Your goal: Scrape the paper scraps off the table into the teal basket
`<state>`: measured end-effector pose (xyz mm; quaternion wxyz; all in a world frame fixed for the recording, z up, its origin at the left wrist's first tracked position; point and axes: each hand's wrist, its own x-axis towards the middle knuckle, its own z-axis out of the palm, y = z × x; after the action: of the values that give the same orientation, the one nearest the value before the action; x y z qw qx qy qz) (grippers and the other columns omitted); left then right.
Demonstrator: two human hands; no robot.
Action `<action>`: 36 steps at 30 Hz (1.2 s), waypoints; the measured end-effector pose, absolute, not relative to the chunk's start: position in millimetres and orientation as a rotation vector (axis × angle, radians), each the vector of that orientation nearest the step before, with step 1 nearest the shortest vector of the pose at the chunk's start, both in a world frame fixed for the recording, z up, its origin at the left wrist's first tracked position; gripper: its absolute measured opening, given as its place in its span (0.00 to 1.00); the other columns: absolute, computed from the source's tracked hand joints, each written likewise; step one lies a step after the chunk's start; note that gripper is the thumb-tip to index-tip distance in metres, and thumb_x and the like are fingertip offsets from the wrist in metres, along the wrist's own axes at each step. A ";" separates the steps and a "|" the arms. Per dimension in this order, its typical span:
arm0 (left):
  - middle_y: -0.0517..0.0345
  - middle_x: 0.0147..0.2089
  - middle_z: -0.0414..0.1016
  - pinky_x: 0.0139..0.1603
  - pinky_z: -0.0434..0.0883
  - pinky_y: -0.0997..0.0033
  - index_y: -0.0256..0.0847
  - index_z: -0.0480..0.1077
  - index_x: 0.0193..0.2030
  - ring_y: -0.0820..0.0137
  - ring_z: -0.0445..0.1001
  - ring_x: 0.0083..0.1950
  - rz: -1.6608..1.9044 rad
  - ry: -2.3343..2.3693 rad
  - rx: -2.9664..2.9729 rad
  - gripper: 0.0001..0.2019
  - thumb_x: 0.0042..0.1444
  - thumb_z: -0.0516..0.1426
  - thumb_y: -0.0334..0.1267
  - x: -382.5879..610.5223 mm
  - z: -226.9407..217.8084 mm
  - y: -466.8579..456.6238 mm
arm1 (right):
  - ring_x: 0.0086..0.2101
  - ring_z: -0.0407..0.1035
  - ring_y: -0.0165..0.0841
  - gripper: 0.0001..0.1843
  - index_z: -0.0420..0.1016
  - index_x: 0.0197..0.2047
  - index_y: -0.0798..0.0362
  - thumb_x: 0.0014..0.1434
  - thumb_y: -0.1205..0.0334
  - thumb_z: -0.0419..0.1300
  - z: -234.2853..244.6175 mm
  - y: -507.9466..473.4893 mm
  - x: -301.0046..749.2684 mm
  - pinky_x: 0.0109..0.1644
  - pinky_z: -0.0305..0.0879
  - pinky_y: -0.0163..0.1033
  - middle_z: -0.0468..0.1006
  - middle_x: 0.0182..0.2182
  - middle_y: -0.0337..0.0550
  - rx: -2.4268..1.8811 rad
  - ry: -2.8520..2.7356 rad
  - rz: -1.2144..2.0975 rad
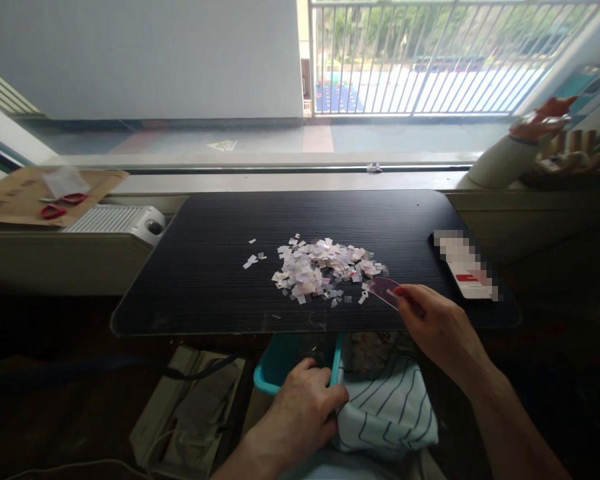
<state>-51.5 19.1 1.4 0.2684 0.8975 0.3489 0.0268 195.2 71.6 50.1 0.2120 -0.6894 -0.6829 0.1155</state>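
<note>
A heap of small white and pink paper scraps (325, 268) lies in the middle of a dark ribbed table (205, 267). My right hand (437, 327) is at the heap's right edge, its fingers pinched on a thin purple see-through plastic piece (383, 290) that rests on the table. Below the table's front edge, my left hand (300, 407) grips the rim of a teal plastic bin (280, 367). Inside the bin shows a clear bag holding more scraps (370, 350).
A white card with a red mark (467, 267) lies at the table's right side. Red scissors (60, 203) rest on brown cardboard at the far left, beside a white heater (115, 220). A window sill and railings are behind. Bags and cables lie on the floor.
</note>
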 end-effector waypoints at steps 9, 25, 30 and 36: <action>0.60 0.28 0.65 0.45 0.61 0.63 0.42 0.71 0.33 0.67 0.65 0.32 0.143 0.946 2.423 0.04 0.50 0.60 0.31 -52.0 0.7 17.2 | 0.33 0.75 0.33 0.10 0.76 0.39 0.49 0.59 0.62 0.53 57.9 66.4 199.7 0.35 0.66 0.36 0.81 0.36 0.40 -1.893 -1.941 0.438; 0.61 0.28 0.64 0.46 0.62 0.61 0.41 0.70 0.32 0.68 0.65 0.31 0.291 0.965 2.405 0.04 0.50 0.60 0.30 -55.1 -1.7 14.3 | 0.31 0.74 0.32 0.11 0.76 0.40 0.50 0.60 0.60 0.53 61.6 51.7 206.1 0.34 0.65 0.34 0.80 0.34 0.39 -1.912 -1.932 0.537; 0.61 0.27 0.64 0.46 0.63 0.61 0.41 0.70 0.32 0.68 0.65 0.31 0.303 0.972 2.404 0.04 0.50 0.60 0.30 -55.0 -2.3 13.9 | 0.29 0.73 0.31 0.10 0.76 0.39 0.48 0.60 0.59 0.54 63.7 46.3 204.4 0.33 0.65 0.34 0.80 0.32 0.37 -1.913 -1.907 0.614; 0.61 0.27 0.64 0.48 0.63 0.60 0.42 0.70 0.33 0.68 0.65 0.31 0.310 0.959 2.406 0.04 0.50 0.60 0.30 -53.8 1.6 13.8 | 0.31 0.73 0.32 0.09 0.76 0.37 0.49 0.60 0.62 0.53 62.8 48.1 199.5 0.35 0.64 0.34 0.80 0.32 0.38 -1.877 -1.963 0.620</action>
<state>-53.8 13.8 1.6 0.2634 0.8898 0.3546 0.1146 199.5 48.1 62.8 0.1766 -0.6632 -0.6936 0.2191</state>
